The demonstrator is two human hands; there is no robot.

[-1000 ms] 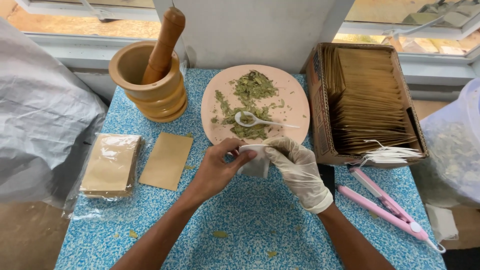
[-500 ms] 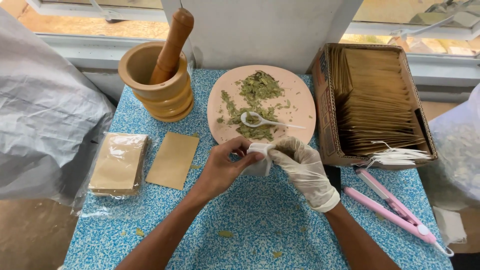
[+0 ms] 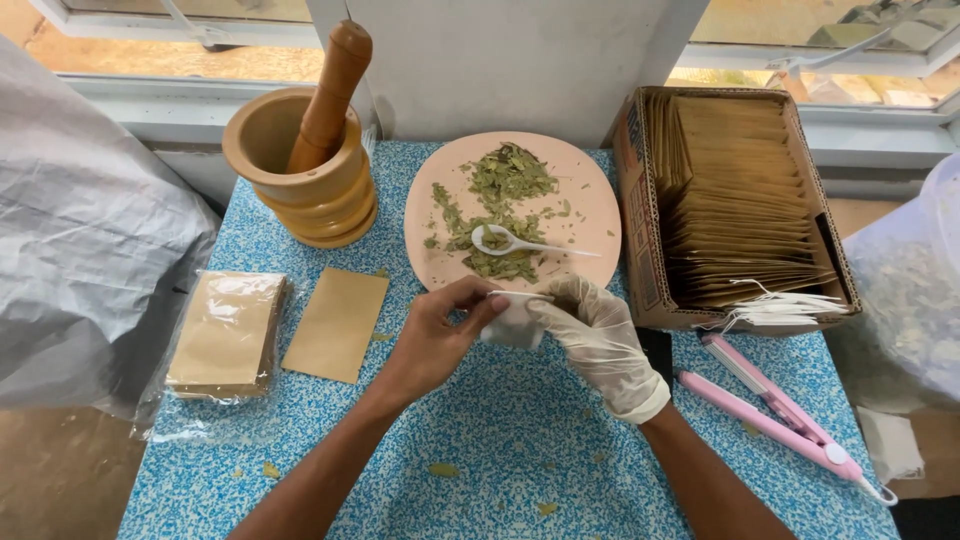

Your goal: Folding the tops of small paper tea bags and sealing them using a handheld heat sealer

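Observation:
My bare left hand [image 3: 435, 335] and my right hand [image 3: 600, 335] in a white glove both pinch a small white filter bag [image 3: 512, 318] just above the blue speckled table, near the front rim of a pink plate [image 3: 590, 205]. The plate holds crushed dried green leaves [image 3: 495, 200] and a small white spoon [image 3: 520, 242] lying in them. The bag's mouth is held between my fingertips; its contents are hidden.
A wooden mortar [image 3: 300, 165] with a pestle [image 3: 330, 85] stands back left. A flat brown pouch [image 3: 337, 322] and a plastic-wrapped stack of pouches [image 3: 225, 335] lie left. A cardboard box of brown pouches [image 3: 735, 200] and a pink sealer [image 3: 775, 415] sit right. Plastic bags flank the table.
Both hands stay on the white bag by the plate; my fingers have shifted slightly along its top edge. The view has moved a little.

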